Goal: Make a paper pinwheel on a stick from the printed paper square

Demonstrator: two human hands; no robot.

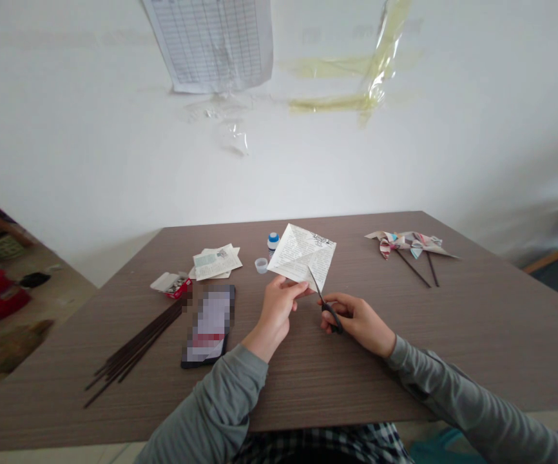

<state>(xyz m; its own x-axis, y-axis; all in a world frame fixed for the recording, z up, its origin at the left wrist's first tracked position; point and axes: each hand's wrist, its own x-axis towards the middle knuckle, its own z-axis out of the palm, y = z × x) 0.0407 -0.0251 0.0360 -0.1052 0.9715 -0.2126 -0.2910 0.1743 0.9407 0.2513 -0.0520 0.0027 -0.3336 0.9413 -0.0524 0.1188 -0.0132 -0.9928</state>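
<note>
My left hand pinches the lower edge of a square sheet of printed paper, held above the table with crease lines across it. My right hand grips a pair of black-handled scissors by the finger loops. The blade points up and lies over the lower right part of the sheet, near its bottom corner. Whether it is cutting into the paper at this instant I cannot make out. Behind the sheet stands a bottle with a blue cap, partly hidden by the paper.
On the brown table lie a phone, dark thin sticks, a small red-and-white box, a stack of printed papers and a small clear cup. Two paper pinwheels on sticks lie to the right. A white wall stands behind.
</note>
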